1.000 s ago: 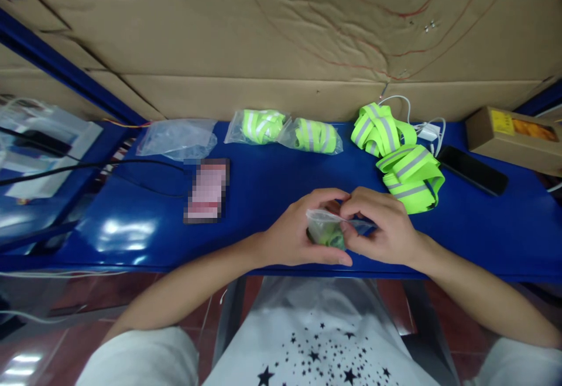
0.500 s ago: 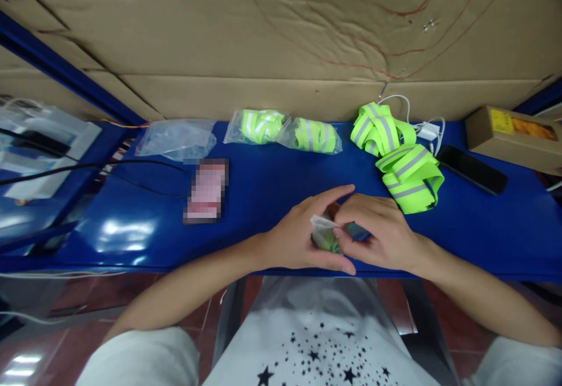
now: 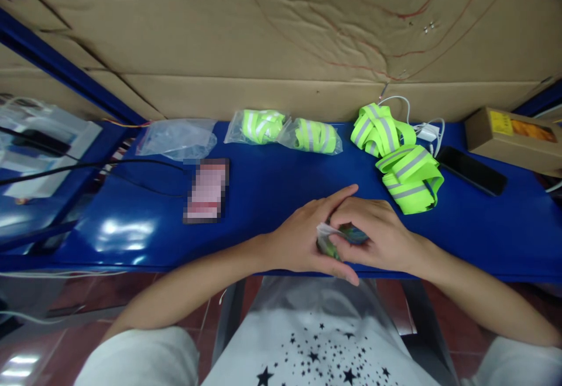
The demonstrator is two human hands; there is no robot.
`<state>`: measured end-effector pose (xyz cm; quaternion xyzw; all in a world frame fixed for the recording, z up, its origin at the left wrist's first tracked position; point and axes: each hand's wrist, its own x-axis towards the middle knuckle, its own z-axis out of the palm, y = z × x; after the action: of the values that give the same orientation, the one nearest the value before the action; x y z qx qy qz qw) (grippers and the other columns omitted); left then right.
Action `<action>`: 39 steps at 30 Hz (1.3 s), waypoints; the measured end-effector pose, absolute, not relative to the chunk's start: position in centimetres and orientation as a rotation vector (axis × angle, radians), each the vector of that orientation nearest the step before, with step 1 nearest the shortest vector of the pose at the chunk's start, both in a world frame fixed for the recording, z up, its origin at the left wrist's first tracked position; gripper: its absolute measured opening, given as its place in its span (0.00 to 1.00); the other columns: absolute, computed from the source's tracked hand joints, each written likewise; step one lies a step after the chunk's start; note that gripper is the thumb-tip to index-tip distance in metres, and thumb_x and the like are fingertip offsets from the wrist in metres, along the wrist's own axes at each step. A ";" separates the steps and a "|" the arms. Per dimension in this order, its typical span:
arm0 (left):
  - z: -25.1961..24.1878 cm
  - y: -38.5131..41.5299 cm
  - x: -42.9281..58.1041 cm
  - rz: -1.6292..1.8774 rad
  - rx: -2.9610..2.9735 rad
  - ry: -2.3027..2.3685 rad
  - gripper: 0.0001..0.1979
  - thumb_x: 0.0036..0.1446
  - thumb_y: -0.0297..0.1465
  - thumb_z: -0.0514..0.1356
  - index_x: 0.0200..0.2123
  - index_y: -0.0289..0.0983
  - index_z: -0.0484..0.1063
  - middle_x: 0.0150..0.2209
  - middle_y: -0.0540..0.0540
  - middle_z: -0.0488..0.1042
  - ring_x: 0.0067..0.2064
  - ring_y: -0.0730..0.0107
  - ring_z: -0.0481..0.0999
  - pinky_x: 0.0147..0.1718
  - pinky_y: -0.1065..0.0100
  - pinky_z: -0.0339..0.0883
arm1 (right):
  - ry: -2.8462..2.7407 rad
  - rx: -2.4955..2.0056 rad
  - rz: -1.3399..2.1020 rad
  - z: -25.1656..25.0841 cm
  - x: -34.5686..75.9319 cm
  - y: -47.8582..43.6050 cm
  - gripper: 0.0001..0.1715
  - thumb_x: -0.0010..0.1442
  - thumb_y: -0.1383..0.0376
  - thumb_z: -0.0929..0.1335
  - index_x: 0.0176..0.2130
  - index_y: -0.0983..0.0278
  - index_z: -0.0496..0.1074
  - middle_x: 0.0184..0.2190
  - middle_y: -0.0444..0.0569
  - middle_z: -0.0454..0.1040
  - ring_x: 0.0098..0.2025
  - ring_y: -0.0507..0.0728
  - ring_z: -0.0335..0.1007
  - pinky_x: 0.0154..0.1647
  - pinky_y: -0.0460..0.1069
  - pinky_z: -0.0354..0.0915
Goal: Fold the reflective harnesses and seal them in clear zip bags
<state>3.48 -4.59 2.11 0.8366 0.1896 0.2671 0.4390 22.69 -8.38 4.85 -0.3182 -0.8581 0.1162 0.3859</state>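
Observation:
A small clear plastic bag (image 3: 327,241) with something yellow-green inside sits between my two hands near the front edge of the table. My left hand (image 3: 295,235) is curled around it from the left, its thumb and upper finger reaching past it. The thumb and forefinger of my right hand (image 3: 381,235) pinch the bag's whitish edge. Much of the bag and its contents is hidden by my hands. Beyond my right hand lie two loose fluorescent yellow-green reflective straps, a back one (image 3: 378,130) and a nearer one (image 3: 413,180).
Two bagged reflective straps, one left (image 3: 262,126) and one right (image 3: 315,136), lie at the back of the blue table (image 3: 272,184). Flat clear bags (image 3: 178,139) and a pixelated phone (image 3: 206,191) are leftward. A black phone (image 3: 473,169) and a cardboard box (image 3: 513,137) stand rightward.
My right fingers have shifted slightly left along the bag's edge, and the whitish edge looks more gathered. My left thumb has dropped a little lower. Everything else on the table stays put.

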 end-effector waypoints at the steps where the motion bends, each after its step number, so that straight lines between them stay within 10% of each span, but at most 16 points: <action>1: 2.1 -4.6 3.5 0.660 2.088 0.461 0.65 0.41 0.55 0.74 0.74 0.44 0.44 0.67 0.34 0.66 0.64 0.42 0.71 0.64 0.45 0.63 | -2.192 -0.802 0.285 4.8 22.7 -8.4 0.06 0.60 0.71 0.70 0.36 0.62 0.68 0.29 0.42 0.75 0.30 0.50 0.71 0.32 0.47 0.63; 17: 2.0 -5.1 3.9 0.615 2.209 0.418 0.58 0.47 0.51 0.73 0.73 0.41 0.47 0.72 0.30 0.56 0.64 0.37 0.69 0.62 0.42 0.62 | -2.197 -0.789 0.204 4.2 22.3 -8.9 0.04 0.62 0.69 0.69 0.39 0.60 0.70 0.29 0.41 0.77 0.30 0.51 0.74 0.33 0.47 0.65; 23: 2.0 -5.0 3.5 0.590 2.187 0.438 0.66 0.43 0.55 0.73 0.75 0.45 0.37 0.62 0.34 0.71 0.58 0.42 0.75 0.58 0.45 0.65 | -2.248 -0.652 0.247 4.5 22.7 -9.0 0.06 0.69 0.70 0.65 0.43 0.62 0.71 0.33 0.46 0.79 0.35 0.53 0.77 0.35 0.47 0.70; 29: 3.3 -3.4 1.4 0.524 2.243 0.442 0.72 0.37 0.52 0.77 0.75 0.45 0.36 0.71 0.31 0.57 0.69 0.36 0.61 0.66 0.41 0.56 | -1.984 -0.826 0.235 4.4 24.8 -8.2 0.10 0.66 0.72 0.68 0.46 0.60 0.73 0.37 0.46 0.80 0.38 0.53 0.78 0.38 0.47 0.72; 39: 1.6 -1.0 1.6 0.703 1.494 0.720 0.28 0.60 0.41 0.67 0.60 0.39 0.65 0.47 0.41 0.78 0.45 0.61 0.80 0.42 0.62 0.76 | -1.645 -1.186 0.200 3.0 27.9 -3.4 0.19 0.71 0.58 0.64 0.59 0.60 0.65 0.50 0.54 0.74 0.46 0.59 0.74 0.46 0.55 0.71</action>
<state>1.59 -1.04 1.55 0.6500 0.3135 0.3058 0.6210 27.92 -3.40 3.00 -0.4957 -0.6874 0.0836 0.5242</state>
